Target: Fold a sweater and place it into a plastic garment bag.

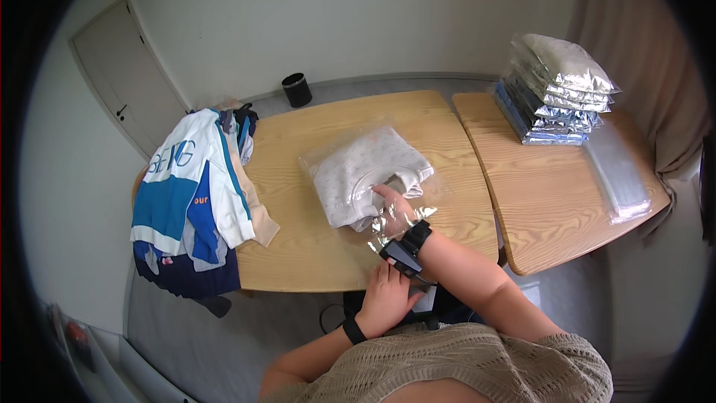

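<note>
A folded white garment [347, 175] with a faint speckled pattern lies on the wooden table inside a clear plastic bag [426, 213]. My right hand [395, 209] reaches into the bag through its near end, the film crinkled around the wrist. Its thumb stretches over the garment near the neck opening while the other fingers, partly hidden, appear closed on the cloth. My left hand [385, 298] is open below, its straight fingertips by a black device [400, 257] strapped to my right wrist. It seems to hold nothing.
Loose clothes [186, 194] in white, blue and beige are heaped at the table's left end. On the right-hand table [537, 209] stand a stack of bagged garments [556, 93] and flat clear bags [615, 172]. A gap separates the tables. A black bin [297, 91] stands behind.
</note>
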`<action>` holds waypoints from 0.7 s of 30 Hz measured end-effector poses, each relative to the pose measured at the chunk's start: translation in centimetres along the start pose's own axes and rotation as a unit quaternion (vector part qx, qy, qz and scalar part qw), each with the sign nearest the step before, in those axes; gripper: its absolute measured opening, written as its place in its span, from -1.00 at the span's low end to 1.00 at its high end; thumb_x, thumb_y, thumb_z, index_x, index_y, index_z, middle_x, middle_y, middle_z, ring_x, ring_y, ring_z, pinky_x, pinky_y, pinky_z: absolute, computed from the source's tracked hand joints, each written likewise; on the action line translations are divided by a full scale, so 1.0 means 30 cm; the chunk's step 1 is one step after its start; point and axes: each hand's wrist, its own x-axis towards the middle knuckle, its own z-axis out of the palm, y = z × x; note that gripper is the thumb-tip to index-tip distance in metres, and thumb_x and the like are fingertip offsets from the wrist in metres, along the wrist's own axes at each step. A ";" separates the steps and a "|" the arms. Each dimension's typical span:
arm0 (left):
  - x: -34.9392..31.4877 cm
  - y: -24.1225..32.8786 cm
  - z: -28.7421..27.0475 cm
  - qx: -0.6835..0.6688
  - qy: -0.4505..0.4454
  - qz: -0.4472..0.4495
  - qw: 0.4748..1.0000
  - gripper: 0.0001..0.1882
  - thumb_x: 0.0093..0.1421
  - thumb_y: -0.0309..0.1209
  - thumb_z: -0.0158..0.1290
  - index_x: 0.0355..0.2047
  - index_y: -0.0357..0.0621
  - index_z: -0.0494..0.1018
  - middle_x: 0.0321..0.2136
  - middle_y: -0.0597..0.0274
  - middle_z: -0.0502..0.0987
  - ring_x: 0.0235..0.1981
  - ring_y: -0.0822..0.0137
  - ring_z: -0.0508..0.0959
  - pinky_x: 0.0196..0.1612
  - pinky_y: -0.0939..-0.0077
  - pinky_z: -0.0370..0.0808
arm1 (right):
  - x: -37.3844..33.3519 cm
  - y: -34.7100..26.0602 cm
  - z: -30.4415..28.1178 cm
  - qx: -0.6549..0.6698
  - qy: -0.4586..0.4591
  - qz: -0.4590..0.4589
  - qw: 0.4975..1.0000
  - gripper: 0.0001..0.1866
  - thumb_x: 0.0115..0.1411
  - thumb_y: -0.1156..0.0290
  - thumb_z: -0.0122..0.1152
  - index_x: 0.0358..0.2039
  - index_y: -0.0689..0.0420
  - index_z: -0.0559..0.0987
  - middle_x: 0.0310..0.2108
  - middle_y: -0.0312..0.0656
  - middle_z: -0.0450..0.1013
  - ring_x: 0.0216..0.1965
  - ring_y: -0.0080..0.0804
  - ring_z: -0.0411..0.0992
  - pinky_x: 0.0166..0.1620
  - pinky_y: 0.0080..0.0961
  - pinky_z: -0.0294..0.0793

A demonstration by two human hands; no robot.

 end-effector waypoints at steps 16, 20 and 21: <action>-0.054 -0.023 -0.062 -0.005 0.011 0.035 0.999 -0.44 0.01 -0.22 0.15 -0.01 -0.24 0.35 -0.05 -0.03 0.39 0.04 0.03 0.39 -0.10 0.31 0.50 | 0.172 0.097 -0.058 0.044 -0.105 0.013 0.993 -0.60 0.27 0.19 -0.04 -0.05 0.25 0.42 -0.07 -0.11 0.43 0.04 -0.27 0.31 0.14 -0.37 0.23; -0.076 -0.100 -0.207 -0.258 -0.044 0.038 0.964 -0.76 0.10 -0.33 0.10 -0.29 -0.24 0.52 -0.25 0.10 0.57 -0.27 0.13 0.57 -0.19 0.34 0.51 | -0.258 0.000 -0.044 -0.364 -0.198 0.091 0.905 -0.53 0.30 0.28 -0.04 0.15 0.24 0.30 0.12 -0.11 0.30 0.12 -0.33 0.28 0.17 -0.43 0.25; -0.081 -0.116 -0.256 -0.354 0.006 0.064 0.933 -0.87 0.10 -0.42 0.12 -0.41 -0.25 0.53 -0.35 0.10 0.59 -0.34 0.17 0.59 -0.25 0.40 0.52 | -0.309 -0.043 -0.096 -0.445 -0.312 0.057 0.838 -0.57 0.26 0.33 0.04 0.11 0.23 0.37 -0.03 -0.18 0.42 -0.03 -0.51 0.36 0.01 -0.58 0.36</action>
